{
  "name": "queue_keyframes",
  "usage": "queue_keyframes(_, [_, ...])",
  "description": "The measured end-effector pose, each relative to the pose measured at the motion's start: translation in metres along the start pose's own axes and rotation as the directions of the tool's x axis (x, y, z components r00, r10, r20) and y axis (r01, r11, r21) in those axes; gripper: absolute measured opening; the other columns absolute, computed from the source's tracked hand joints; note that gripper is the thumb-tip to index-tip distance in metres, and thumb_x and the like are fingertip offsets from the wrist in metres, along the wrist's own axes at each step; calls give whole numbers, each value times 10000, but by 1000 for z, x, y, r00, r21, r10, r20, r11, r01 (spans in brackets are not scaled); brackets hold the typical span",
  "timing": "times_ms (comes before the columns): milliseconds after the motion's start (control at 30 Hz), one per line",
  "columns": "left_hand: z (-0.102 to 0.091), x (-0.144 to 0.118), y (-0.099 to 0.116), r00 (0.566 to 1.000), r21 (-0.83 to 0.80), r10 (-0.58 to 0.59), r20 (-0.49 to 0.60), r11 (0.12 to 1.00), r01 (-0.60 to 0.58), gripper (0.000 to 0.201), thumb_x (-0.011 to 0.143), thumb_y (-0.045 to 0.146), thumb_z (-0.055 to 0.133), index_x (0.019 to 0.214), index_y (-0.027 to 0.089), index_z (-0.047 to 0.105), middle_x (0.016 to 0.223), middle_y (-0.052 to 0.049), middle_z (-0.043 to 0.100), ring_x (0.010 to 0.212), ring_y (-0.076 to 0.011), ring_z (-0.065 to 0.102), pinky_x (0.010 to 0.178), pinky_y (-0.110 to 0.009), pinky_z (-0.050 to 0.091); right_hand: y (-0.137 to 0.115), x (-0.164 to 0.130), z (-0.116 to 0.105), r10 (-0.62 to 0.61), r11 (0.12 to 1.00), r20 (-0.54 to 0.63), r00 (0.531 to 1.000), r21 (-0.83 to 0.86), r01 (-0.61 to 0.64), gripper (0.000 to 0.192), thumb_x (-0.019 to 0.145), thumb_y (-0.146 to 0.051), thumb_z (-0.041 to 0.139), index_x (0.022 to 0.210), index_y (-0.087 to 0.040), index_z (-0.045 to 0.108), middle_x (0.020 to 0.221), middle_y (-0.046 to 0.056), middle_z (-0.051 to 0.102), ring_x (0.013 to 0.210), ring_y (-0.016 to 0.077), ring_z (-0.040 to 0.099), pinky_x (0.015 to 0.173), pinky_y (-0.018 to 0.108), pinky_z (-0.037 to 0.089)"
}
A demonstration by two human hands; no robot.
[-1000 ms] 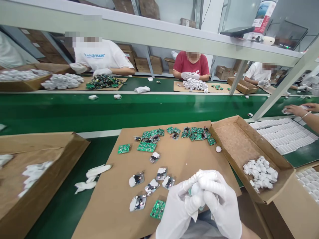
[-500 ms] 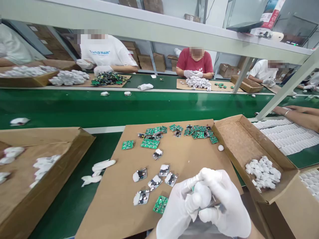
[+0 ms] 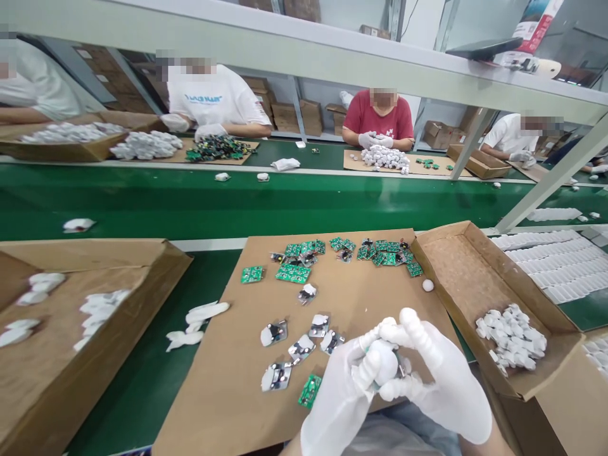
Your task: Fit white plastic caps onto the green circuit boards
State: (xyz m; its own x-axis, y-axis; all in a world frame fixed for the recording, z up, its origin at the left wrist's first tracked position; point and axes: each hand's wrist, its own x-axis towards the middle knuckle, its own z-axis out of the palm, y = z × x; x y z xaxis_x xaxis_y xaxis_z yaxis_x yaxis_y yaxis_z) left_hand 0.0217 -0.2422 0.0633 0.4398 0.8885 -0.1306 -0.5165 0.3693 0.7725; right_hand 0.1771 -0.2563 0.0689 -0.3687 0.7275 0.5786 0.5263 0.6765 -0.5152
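Both my hands wear white gloves and meet at the bottom centre over a brown cardboard sheet (image 3: 237, 380). My left hand (image 3: 344, 386) and my right hand (image 3: 439, 373) are closed together around a small white rounded part with a green circuit board (image 3: 386, 367), mostly hidden by my fingers. Just left of my hands lie a loose green circuit board (image 3: 310, 390) and several assembled boards with white pieces (image 3: 298, 347). A cluster of green circuit boards (image 3: 342, 252) lies at the sheet's far edge.
An open cardboard box (image 3: 456, 259) at right holds a heap of white parts (image 3: 512, 335). Another box (image 3: 95, 253) with white parts stands at left. A spare white glove (image 3: 197, 323) lies on the green bench. Beyond runs a green conveyor (image 3: 285, 206); several people work opposite.
My hands have stayed clasped on the small part and shifted it slightly; my right index finger has lifted. The view has drifted left, and the arm of the person at right has left the view.
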Motion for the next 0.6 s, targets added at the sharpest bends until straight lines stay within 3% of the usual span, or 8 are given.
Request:
queue_keyframes(100, [-13,8,-8,993,14,28,-115,1000,-27,435,703,575,798,884,185,732,596,32,501,533,-112,425,507,-246,438,6,12,2,90,993,227,970,-98,-69,1025,796,-301,821,1587,-257,169,958,81,718,757,217,666,620,294,555])
queue_keyframes(200, [-35,17,-17,978,15,57,-203,998,-55,580,715,659,724,1127,250,712,756,-29,658,650,-200,609,633,-339,555,26,51,9,161,977,382,910,-192,-92,870,700,-340,888,1452,-277,455,849,24,706,843,228,661,685,289,534])
queue_keyframes(267, [-52,18,-20,965,28,63,-255,998,-57,670,765,709,618,1274,275,645,1029,-103,724,884,-288,695,817,-436,575,53,89,14,294,941,362,885,-272,-201,566,778,-385,817,1294,-313,596,881,-18,718,849,174,663,767,262,525])
queue_keyframes(333, [-67,13,-21,949,49,61,-308,998,-48,725,809,708,544,1384,267,564,1264,-157,679,1073,-346,681,964,-513,524,87,130,20,389,893,285,876,-349,-283,317,917,-375,673,1207,-253,638,951,2,719,865,165,670,815,298,535])
queue_keyframes(400, [-81,3,-20,923,118,78,-376,992,-36,741,817,674,547,1423,249,529,1362,-177,635,1163,-378,649,1031,-551,479,121,164,26,475,830,209,855,-430,-356,316,963,-364,617,1212,-170,615,1104,64,685,943,198,676,843,388,562])
queue_keyframes(467, [-94,-6,-19,887,212,113,-448,977,-17,719,793,632,603,1395,243,561,1362,-163,649,1201,-397,628,1046,-554,473,149,187,33,556,746,137,819,-516,-420,321,973,-359,607,1228,-165,603,1213,88,643,1022,218,661,876,427,570])
queue_keyframes(567, [-111,-13,-18,849,284,132,-512,959,22,603,790,559,646,1297,233,643,1295,-129,701,1217,-397,622,1067,-539,461,176,199,36,620,641,69,782,-620,-453,337,967,-347,620,1250,-167,592,1247,93,627,1051,227,655,883,435,574])
queue_keyframes(600, [-115,-12,-18,837,386,147,-526,919,81,547,811,526,634,1276,240,659,1276,-112,715,1209,-382,631,1068,-528,463,181,200,35,624,619,55,780,-644,-450,340,965,-347,623,1251,-165,592,1243,92,629,1048,227,657,880,434,576])
